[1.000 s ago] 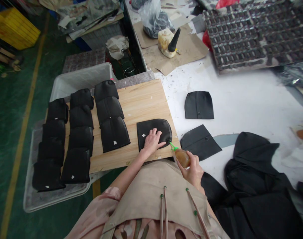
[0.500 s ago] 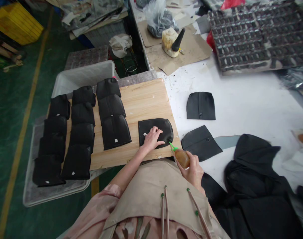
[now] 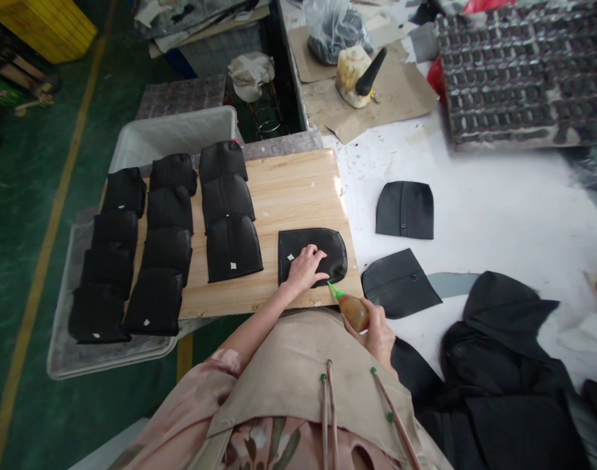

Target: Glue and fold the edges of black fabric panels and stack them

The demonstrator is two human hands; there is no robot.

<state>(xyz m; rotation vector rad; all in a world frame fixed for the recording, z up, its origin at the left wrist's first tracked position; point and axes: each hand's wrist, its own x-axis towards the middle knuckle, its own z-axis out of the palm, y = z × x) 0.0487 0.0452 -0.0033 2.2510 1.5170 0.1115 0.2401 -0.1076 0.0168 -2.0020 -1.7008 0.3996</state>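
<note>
A black fabric piece (image 3: 294,243) with one rounded end and a small white tag lies flat on the wooden board (image 3: 293,189). My left hand (image 3: 306,269) rests on it, fingers spread. My right hand (image 3: 377,333) is wrapped around a squeeze bottle (image 3: 354,312) of amber liquid. The bottle's green nozzle (image 3: 334,290) points at the near edge of the piece, close to my left thumb. On the white table to the right are two similar black pieces, one upright (image 3: 405,210) and one turned askew (image 3: 401,282).
Overlapping rows of black pieces (image 3: 234,248) cover the board's left side, above a pale plastic bin (image 3: 58,356). A heap of black material (image 3: 504,365) lies at right. Farther back stand a stained container with a black cone (image 3: 353,73) and a tray of small dark parts (image 3: 504,91).
The bottle's nozzle has moved left along the near edge of the piece, from the rounded corner toward my left thumb. My left hand stays on the piece. The view has shifted slightly.
</note>
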